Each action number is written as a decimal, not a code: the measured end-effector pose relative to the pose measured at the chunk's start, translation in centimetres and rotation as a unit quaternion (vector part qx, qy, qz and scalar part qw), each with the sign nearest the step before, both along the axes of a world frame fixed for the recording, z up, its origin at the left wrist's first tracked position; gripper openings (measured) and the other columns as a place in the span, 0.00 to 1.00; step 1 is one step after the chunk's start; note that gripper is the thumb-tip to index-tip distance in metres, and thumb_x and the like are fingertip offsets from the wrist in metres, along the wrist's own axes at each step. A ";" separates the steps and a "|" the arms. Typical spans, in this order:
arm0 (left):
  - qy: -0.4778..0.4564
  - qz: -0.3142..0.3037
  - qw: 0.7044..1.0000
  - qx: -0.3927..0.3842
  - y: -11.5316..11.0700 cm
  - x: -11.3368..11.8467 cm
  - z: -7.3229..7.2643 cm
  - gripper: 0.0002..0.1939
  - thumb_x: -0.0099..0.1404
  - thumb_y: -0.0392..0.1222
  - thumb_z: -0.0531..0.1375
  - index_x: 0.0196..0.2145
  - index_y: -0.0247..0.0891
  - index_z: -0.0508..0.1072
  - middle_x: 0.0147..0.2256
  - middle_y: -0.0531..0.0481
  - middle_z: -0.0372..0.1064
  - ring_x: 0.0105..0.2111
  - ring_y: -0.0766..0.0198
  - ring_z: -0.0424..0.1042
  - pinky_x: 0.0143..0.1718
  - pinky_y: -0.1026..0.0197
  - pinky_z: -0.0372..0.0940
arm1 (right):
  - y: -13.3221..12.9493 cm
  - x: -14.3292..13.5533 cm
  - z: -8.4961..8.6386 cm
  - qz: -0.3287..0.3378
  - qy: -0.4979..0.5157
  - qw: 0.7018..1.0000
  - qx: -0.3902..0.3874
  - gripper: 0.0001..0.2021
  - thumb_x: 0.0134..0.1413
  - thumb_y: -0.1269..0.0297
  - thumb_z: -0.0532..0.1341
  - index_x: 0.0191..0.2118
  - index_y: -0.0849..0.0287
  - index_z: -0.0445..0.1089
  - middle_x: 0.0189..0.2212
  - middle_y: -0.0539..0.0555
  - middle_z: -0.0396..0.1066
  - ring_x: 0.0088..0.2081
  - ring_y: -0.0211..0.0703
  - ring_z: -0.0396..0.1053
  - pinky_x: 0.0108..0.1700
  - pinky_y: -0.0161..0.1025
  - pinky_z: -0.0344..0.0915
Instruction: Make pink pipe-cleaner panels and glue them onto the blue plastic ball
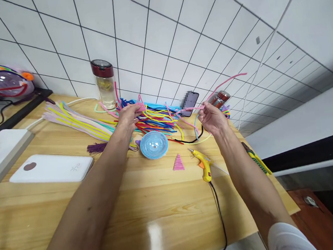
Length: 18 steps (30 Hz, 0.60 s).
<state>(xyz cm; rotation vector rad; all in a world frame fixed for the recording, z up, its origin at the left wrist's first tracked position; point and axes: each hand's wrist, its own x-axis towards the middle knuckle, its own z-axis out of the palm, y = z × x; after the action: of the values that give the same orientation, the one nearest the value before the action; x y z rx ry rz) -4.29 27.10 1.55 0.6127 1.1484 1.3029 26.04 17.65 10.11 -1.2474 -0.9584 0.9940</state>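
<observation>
Left hand (128,119): fingers grasping pink piece (141,105), behind-left of blue bowl (153,145).
Right hand (213,118): fingers pinching pink pipe cleaner (232,77), behind-right of blue bowl.

Small craft corner, at home or in a workshop (cannot tell which), as shown by wooden desk (173,199) against white tiled wall (130,30), with coloured pipe cleaners (156,117), glue gun (205,165), utility knife (257,158), drink bottle (105,87).

On the far side, the left hand (129,118) holds a pink piece (141,104) at a heap of stems (160,117) and the right hand (213,119) pinches a pink stem (232,77), with a bowl (153,145), pink triangle (178,163) and glue gun (205,165) nearer, a jar (105,87) far left and a power bank (51,168) left.
</observation>
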 end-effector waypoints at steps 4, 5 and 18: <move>0.007 0.001 1.000 0.003 0.2 -0.1 0.2 0.09 0.51 0.37 0.68 0.30 0.41 0.72 0.28 0.54 0.78 0.33 0.60 0.80 0.37 0.60 0.66 | -1.1 -0.9 0.4 0.020 -0.030 0.999 0.011 0.17 0.53 0.51 0.74 0.35 0.52 0.68 0.24 0.45 0.72 0.26 0.37 0.74 0.29 0.32 0.70; 0.009 0.003 1.000 0.006 0.2 -0.3 0.4 0.08 0.51 0.37 0.68 0.28 0.41 0.72 0.27 0.53 0.76 0.31 0.62 0.78 0.34 0.62 0.65 | -1.4 -1.1 0.5 0.018 -0.038 0.999 0.019 0.17 0.52 0.50 0.74 0.35 0.52 0.68 0.24 0.45 0.71 0.26 0.36 0.73 0.28 0.32 0.69; -0.100 -0.330 0.911 0.226 -10.3 5.2 8.9 0.12 0.52 0.43 0.76 0.34 0.38 0.85 0.39 0.43 0.84 0.35 0.61 0.79 0.36 0.61 0.71 | -7.8 -5.0 2.7 0.009 -0.107 0.994 -0.011 0.16 0.45 0.54 0.72 0.24 0.55 0.66 0.21 0.48 0.71 0.22 0.34 0.65 0.26 0.33 0.64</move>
<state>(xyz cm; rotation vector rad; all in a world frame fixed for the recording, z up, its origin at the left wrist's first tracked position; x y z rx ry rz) 0.92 16.81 10.50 1.0698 0.3908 0.9968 21.00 9.87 12.83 -1.3855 -1.1278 0.9004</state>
